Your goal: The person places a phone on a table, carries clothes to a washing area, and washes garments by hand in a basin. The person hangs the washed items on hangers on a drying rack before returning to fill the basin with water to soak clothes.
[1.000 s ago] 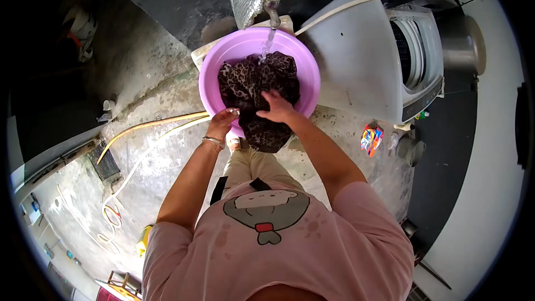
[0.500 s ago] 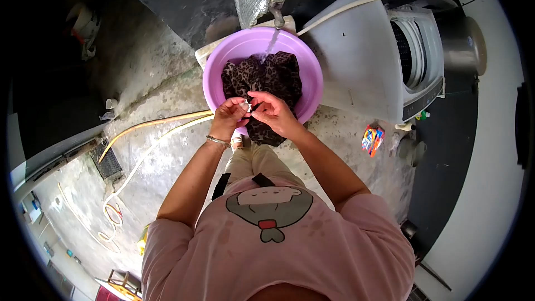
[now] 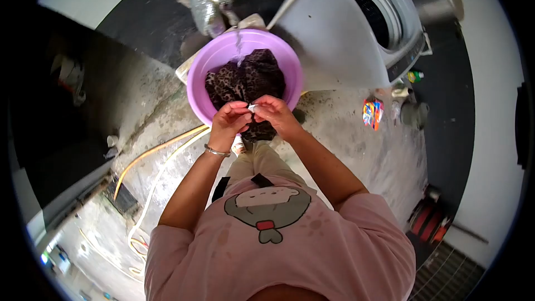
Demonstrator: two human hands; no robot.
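My left hand [image 3: 227, 124] and my right hand [image 3: 275, 116] meet over the near rim of a purple plastic basin [image 3: 196, 90]. Between their fingertips is a small white piece [image 3: 252, 108], too small to name; both hands pinch it. A dark leopard-print cloth [image 3: 245, 78] lies bunched in the basin, and part of it hangs over the near rim below my hands. Water runs in a thin stream from a tap [image 3: 228, 15] wrapped in silvery insulation onto the far side of the basin.
A white top-loading washing machine [image 3: 340, 39] with its drum visible stands right of the basin. A bright orange-and-blue packet [image 3: 373, 113] and bottles are on the floor nearby. A yellow hose [image 3: 150, 146] and a white hose [image 3: 157, 175] cross the concrete at left.
The view has shifted, so the basin and washing machine sit further left. My right fingers have closed in on the small white piece, which my left hand was holding.
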